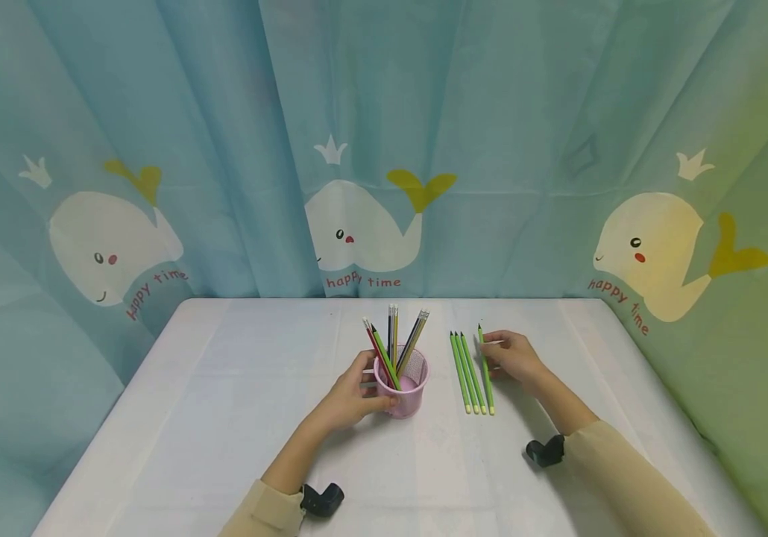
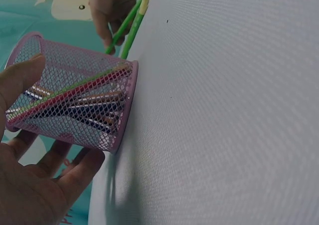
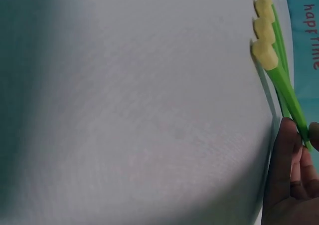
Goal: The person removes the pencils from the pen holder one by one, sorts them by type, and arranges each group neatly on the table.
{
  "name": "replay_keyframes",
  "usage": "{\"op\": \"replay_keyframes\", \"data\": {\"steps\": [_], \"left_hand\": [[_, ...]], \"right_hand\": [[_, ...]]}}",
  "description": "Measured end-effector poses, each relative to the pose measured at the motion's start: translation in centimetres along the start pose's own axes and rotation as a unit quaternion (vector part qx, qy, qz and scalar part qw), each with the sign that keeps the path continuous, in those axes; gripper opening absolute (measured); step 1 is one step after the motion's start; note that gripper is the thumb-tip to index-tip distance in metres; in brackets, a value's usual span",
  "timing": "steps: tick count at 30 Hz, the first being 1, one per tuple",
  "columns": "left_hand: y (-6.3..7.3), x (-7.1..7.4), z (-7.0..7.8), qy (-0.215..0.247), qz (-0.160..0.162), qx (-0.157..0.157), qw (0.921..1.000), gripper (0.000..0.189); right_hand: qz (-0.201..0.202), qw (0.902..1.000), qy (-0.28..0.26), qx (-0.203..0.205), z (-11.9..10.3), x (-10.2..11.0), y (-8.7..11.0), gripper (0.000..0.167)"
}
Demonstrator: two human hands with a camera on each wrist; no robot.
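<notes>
My left hand (image 1: 344, 400) grips a pink mesh pencil cup (image 1: 409, 406), thumb on the near side and fingers around the left side. Inside lean several pencils (image 1: 413, 339): a red one, a green one and some dark and gold ones. Right of the cup, my right hand (image 1: 517, 358) pinches a green pencil (image 1: 488, 384) between thumb and fingers. This pencil (image 3: 289, 93) has a pale yellow end, close over the table in the right wrist view. Three matching green pencils (image 1: 466, 375) lie side by side just left of it, dark tips pointing away from me.
All of this is on a white-covered table (image 1: 223, 418). A blue-green curtain (image 1: 518, 112) printed with whales hangs behind the far edge and along both sides. Dark wrist-worn pieces (image 1: 322, 500) stick out at both beige sleeves (image 1: 625, 470).
</notes>
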State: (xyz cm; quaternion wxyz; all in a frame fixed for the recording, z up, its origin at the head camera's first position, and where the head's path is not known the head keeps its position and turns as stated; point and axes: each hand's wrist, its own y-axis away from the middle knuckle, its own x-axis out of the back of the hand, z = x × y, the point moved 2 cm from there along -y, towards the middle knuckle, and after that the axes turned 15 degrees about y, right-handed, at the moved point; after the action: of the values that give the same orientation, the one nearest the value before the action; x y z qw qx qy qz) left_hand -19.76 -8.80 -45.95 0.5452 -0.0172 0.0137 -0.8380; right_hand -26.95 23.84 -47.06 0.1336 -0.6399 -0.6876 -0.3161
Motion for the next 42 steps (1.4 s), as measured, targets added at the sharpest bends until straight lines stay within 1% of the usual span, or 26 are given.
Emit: {"op": "replay_keyframes", "data": {"steps": [5, 12, 16, 20, 23, 25, 27, 30, 34, 35, 39, 42], "left_hand": [[0.1, -0.1, 0.0, 0.004, -0.002, -0.001, 1.0000, 0.077], [0.1, -0.1, 0.1, 0.005, -0.001, 0.001, 1.0000, 0.077], [0.2, -0.1, 0.2, 0.006, -0.001, 0.000, 1.0000, 0.078], [0.1, -0.1, 0.2, 0.004, -0.001, -0.002, 1.0000, 0.078], [0.1, -0.1, 0.2, 0.003, -0.001, -0.001, 1.0000, 0.077], [0.1, -0.1, 0.1, 0.002, -0.002, -0.001, 1.0000, 0.078], [0.1, -0.1, 0.1, 0.002, -0.001, 0.000, 1.0000, 0.078], [0.1, -0.1, 0.2, 0.005, -0.001, 0.001, 1.0000, 0.079], [0.0, -0.1, 0.2, 0.005, 0.000, 0.003, 1.0000, 0.078], [0.1, -0.1, 0.1, 0.004, 0.001, 0.003, 1.0000, 0.079], [0.0, 0.0, 0.0, 0.001, 0.000, 0.001, 1.0000, 0.079], [0.0, -0.1, -0.1, 0.003, -0.005, -0.003, 1.0000, 0.078]], "right_hand": [[-0.004, 0.9998, 0.020, -0.001, 0.0, -0.3, -0.1, 0.044], [-0.018, 0.9998, 0.004, 0.007, -0.2, -0.3, 0.1, 0.043], [-0.014, 0.9999, 0.006, 0.003, -0.2, -0.3, 0.0, 0.042], [-0.007, 0.9999, 0.009, -0.011, -0.3, -0.1, 0.2, 0.042], [-0.010, 0.9999, 0.008, -0.001, -0.6, 0.1, 0.5, 0.043], [-0.014, 0.9997, 0.000, 0.018, -1.0, 0.4, 1.0, 0.043], [-0.022, 0.9986, -0.013, 0.047, -1.8, 0.6, 1.6, 0.045], [-0.026, 0.9954, -0.029, 0.087, -3.6, 0.8, 3.1, 0.043], [-0.034, 0.9884, -0.034, 0.144, -6.2, 0.2, 4.6, 0.038], [-0.037, 0.9857, -0.034, 0.161, -6.6, -0.1, 4.7, 0.037], [-0.068, 0.9714, -0.021, 0.227, -9.6, -1.5, 6.2, 0.035], [-0.086, 0.9608, -0.003, 0.264, -11.6, -2.7, 7.0, 0.036]]}}
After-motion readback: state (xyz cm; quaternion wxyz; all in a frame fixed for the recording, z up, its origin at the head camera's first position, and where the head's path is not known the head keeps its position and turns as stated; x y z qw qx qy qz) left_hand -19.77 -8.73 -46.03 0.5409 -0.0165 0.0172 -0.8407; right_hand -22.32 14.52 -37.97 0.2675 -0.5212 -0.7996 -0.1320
